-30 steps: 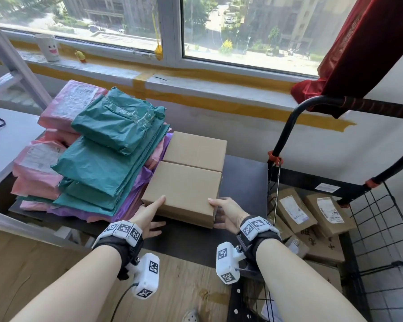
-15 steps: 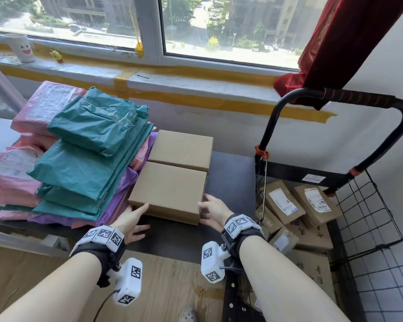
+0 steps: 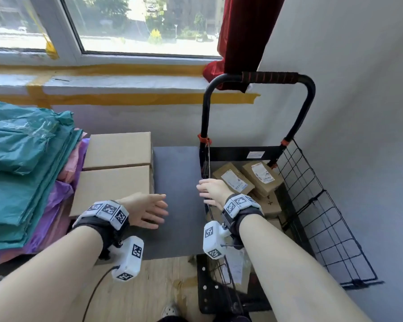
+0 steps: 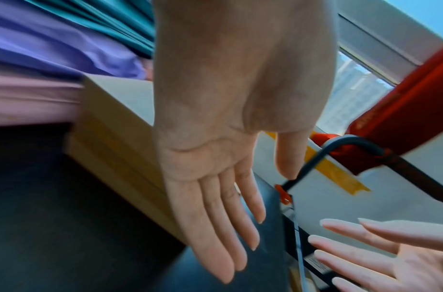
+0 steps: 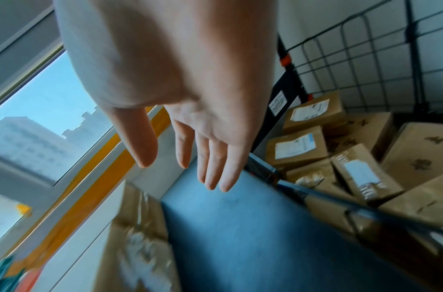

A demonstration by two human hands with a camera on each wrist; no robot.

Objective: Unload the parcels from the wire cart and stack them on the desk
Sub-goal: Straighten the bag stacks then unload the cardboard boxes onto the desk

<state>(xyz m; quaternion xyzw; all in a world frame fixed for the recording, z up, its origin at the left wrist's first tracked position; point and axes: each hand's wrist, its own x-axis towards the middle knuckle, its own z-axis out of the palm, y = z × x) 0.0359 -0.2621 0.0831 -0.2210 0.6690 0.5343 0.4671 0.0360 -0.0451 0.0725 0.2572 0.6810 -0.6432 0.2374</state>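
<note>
Two plain cardboard boxes lie side by side on the dark desk [image 3: 177,173]: the near box [image 3: 112,189] and the far box [image 3: 120,148]. My left hand [image 3: 149,210] hovers just right of the near box, fingers straight, holding nothing; the same left hand [image 4: 215,207] shows an empty palm in the left wrist view. My right hand [image 3: 211,190] is over the desk's right edge by the wire cart [image 3: 312,205], open and empty; the right hand [image 5: 197,154] shows straight fingers in its wrist view. Several labelled brown parcels [image 3: 233,180] lie in the cart, parcels [image 5: 297,146] close below the fingers.
A pile of teal, purple and pink mailer bags [image 3: 21,170] fills the desk's left side against the boxes. The cart's black handle [image 3: 265,77] rises at the back under a red curtain [image 3: 242,36]. Window sill and wall stand behind; wooden floor [image 3: 154,287] below.
Both hands have let go of the near cardboard box and moved right, the right hand reaching the cart's edge. The head view has swung right toward the cart.
</note>
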